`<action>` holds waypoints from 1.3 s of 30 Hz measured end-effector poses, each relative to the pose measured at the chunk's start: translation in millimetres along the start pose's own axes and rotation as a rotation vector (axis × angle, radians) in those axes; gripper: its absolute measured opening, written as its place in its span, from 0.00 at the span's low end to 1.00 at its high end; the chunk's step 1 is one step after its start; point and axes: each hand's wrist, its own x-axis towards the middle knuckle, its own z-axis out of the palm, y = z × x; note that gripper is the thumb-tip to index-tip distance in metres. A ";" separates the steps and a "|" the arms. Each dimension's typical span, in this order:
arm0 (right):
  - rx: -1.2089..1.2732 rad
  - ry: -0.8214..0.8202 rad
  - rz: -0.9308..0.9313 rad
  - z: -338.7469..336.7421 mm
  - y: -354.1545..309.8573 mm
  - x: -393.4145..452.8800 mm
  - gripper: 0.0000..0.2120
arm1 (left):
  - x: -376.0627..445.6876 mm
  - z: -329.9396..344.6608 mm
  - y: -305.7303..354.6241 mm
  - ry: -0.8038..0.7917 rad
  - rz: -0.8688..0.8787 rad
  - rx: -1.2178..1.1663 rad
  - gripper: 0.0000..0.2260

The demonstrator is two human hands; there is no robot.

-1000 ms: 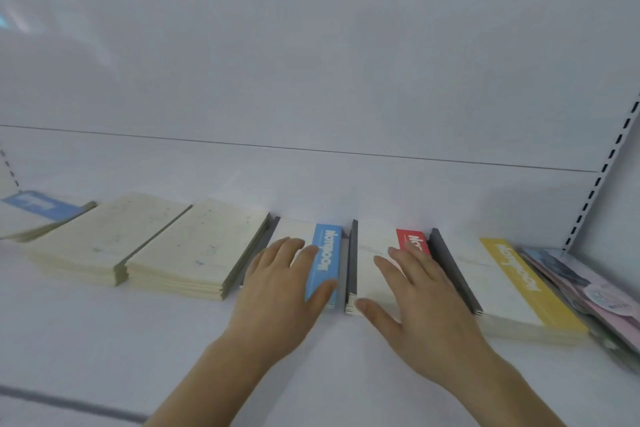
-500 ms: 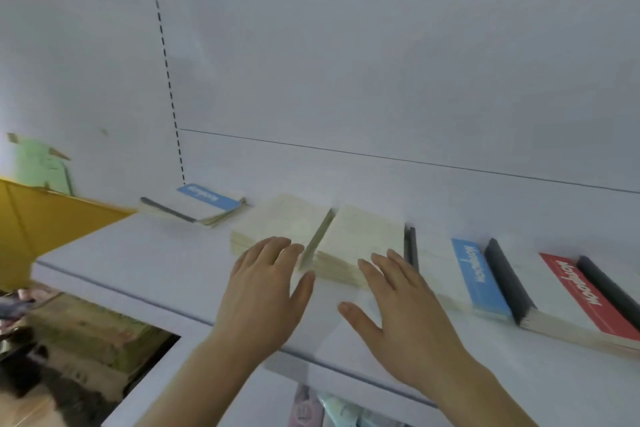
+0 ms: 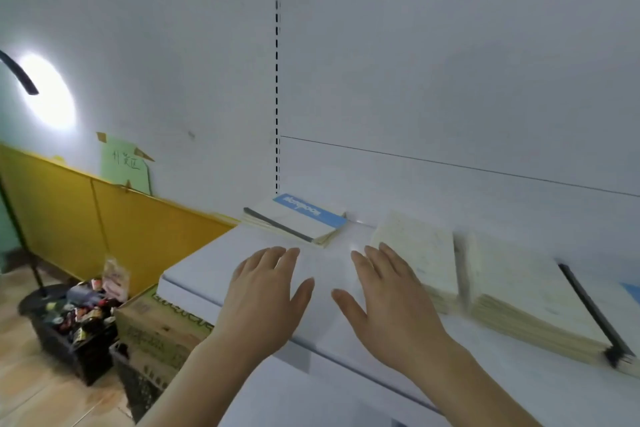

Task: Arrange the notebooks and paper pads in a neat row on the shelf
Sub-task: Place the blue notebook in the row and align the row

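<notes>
Since the blue-covered notebook (image 3: 298,219) lies askew at the shelf's (image 3: 194,279) left end, apart from the paper pads (image 3: 420,255), reach it with your left hand (image 3: 265,295) and right hand (image 3: 384,295), both flat, spread and holding nothing, then square it toward the row

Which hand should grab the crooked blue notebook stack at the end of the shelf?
Probably the left hand. Its open fingers point toward the skewed blue notebook stack, with only bare shelf between. The right hand sits farther off, beside the cream paper pad.
</notes>
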 end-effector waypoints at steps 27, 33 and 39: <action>-0.145 0.076 0.279 68.8 -61.4 155.4 0.23 | 157.0 50.0 -141.6 -0.065 0.305 -0.407 0.19; -0.271 0.602 0.187 58.2 -87.5 145.0 0.16 | 153.9 40.4 -138.4 0.098 0.196 -0.807 0.26; -0.284 0.716 0.064 69.6 -123.9 140.6 0.11 | 144.2 20.1 -120.0 -0.220 -0.062 -1.284 0.22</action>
